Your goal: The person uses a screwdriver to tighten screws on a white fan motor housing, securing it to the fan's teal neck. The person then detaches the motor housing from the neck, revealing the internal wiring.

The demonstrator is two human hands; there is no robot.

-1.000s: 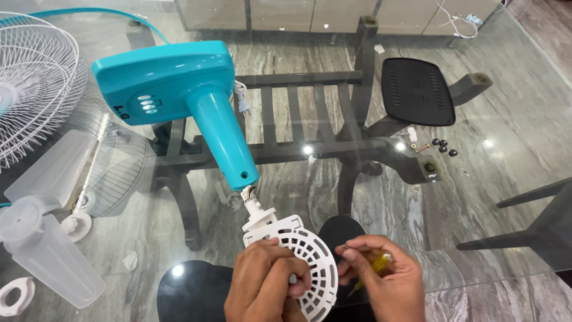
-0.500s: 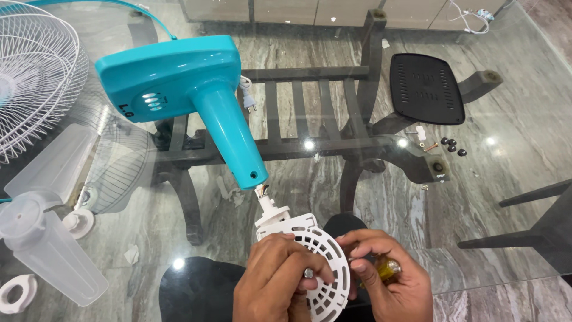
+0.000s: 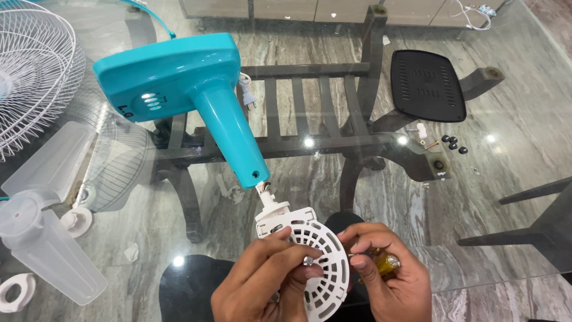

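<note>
My left hand grips a round white slotted fan motor cover at the bottom centre, with a small metal shaft tip showing between its fingertips. My right hand holds a yellow-handled screwdriver and also touches the cover's right edge. The cover's white neck joins by wires to the tube of a teal fan base, which lies on its side on the glass table.
A translucent fan blade and a white wire guard lie at the left. A black vented plate sits at the upper right, with small black caps and screws beside it. A white ring lies bottom left.
Both hands have shifted slightly, turning the white cover. My left fingers have stretched out across its face, and the screwdriver handle shows more in my right hand.
</note>
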